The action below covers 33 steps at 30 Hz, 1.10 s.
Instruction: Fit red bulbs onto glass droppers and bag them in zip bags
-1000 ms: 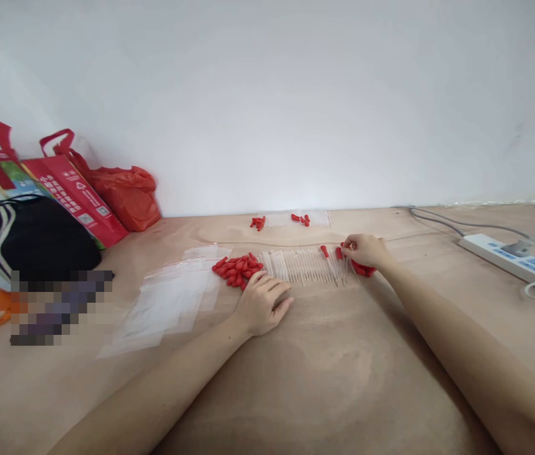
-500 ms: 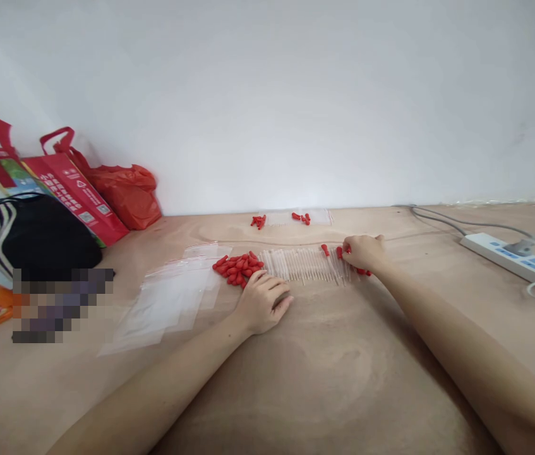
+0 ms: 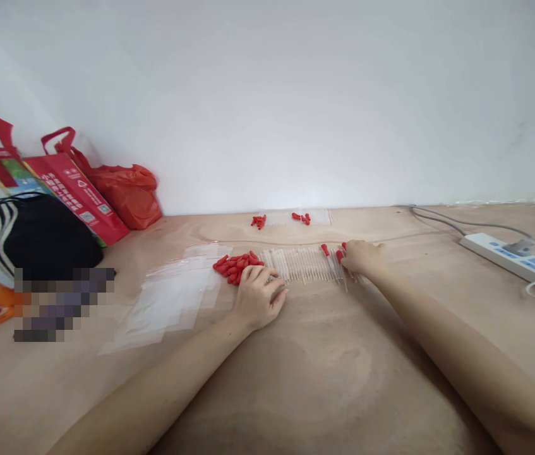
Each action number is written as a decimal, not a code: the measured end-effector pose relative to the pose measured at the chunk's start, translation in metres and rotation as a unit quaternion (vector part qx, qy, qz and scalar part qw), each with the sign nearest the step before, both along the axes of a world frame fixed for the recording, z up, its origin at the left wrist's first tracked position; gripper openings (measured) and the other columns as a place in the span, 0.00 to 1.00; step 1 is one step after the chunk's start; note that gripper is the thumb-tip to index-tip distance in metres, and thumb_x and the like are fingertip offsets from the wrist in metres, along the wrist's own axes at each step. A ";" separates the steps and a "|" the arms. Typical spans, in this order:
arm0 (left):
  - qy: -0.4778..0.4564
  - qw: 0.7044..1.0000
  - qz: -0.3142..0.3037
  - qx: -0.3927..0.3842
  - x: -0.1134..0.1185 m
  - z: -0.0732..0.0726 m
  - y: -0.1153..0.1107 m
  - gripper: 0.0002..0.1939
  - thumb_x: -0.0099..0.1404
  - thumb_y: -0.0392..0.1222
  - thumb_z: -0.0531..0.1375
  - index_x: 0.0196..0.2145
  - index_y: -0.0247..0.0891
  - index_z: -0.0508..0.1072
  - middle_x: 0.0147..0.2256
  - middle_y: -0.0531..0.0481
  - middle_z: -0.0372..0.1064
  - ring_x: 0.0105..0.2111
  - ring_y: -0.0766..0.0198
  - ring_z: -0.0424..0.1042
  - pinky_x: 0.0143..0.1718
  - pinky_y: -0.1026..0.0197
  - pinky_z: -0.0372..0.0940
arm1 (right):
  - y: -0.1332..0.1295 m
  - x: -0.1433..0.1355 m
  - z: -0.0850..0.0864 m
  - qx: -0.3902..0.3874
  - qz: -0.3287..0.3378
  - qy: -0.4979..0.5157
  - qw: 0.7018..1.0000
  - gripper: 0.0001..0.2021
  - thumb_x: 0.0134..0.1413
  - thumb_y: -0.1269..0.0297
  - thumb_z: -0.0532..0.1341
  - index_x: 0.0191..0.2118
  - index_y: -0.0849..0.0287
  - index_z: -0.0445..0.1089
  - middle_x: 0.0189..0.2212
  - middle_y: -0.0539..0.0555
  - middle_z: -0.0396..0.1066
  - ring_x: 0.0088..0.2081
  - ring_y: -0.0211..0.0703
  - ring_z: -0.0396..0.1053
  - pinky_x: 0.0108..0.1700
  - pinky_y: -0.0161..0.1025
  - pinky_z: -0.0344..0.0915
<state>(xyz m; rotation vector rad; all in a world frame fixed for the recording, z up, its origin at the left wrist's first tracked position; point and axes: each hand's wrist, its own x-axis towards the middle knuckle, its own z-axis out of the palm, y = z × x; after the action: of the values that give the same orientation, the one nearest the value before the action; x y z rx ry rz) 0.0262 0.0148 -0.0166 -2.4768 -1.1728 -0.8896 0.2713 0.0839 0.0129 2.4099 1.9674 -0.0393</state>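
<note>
A row of thin clear dropper tubes [image 3: 302,264] lies side by side on the wooden table. Red rubber bulbs [image 3: 232,266] are heaped at its left end. My left hand [image 3: 260,297] rests between heap and row, palm down, its fingers bent but apart, holding nothing I can see. At the row's right end my right hand [image 3: 362,258] is closed on a red rubber bulb [image 3: 343,245], mostly covered by the fingers. Just left of those fingertips sits another bulb [image 3: 339,256], and one more [image 3: 324,250] tops a tube farther left.
Flat clear zip bags [image 3: 170,297] overlap left of the heap. Near the wall, another clear bag [image 3: 282,218] lies with small groups of red bulbs [image 3: 258,222]. Carrier bags [image 3: 75,196] and a black drawstring bag [image 3: 52,237] stand at left, a power strip [image 3: 516,259] at right.
My right hand has shifted slightly down and now covers the red bulbs that showed below it. My left hand has slid a little left, nearer the heap.
</note>
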 end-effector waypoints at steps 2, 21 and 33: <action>0.003 1.000 -0.002 0.000 0.000 0.000 0.000 0.05 0.56 0.40 0.57 0.30 0.40 0.72 0.36 0.49 0.69 0.38 0.57 0.62 0.43 0.52 0.54 | -0.001 -0.001 0.000 -0.008 -0.004 0.010 1.000 0.08 0.45 0.68 0.55 0.30 0.61 0.71 0.30 0.62 0.69 0.38 0.53 0.67 0.43 0.55 0.52; -0.143 0.976 -0.100 -0.134 0.006 0.004 0.001 0.09 0.61 0.39 0.53 0.37 0.36 0.71 0.34 0.47 0.69 0.35 0.62 0.67 0.40 0.58 0.62 | -0.034 -0.044 0.015 0.081 0.220 0.345 0.909 0.12 0.47 0.63 0.50 0.17 0.59 0.58 0.17 0.49 0.61 0.23 0.37 0.61 0.26 0.34 0.54; -0.230 0.951 -0.080 -0.192 0.003 -0.001 0.000 0.13 0.63 0.39 0.50 0.42 0.33 0.69 0.28 0.48 0.73 0.27 0.65 0.72 0.30 0.65 0.66 | -0.059 -0.079 -0.020 0.165 0.300 0.455 0.822 0.11 0.50 0.56 0.54 0.31 0.58 0.68 0.25 0.51 0.68 0.27 0.38 0.63 0.30 0.35 0.57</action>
<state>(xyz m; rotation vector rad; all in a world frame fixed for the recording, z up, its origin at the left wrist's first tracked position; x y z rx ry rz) 0.0295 0.0144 -0.0178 -2.7924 -1.4161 -1.4692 0.1924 0.0251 -0.0072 1.9181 3.2904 -1.0965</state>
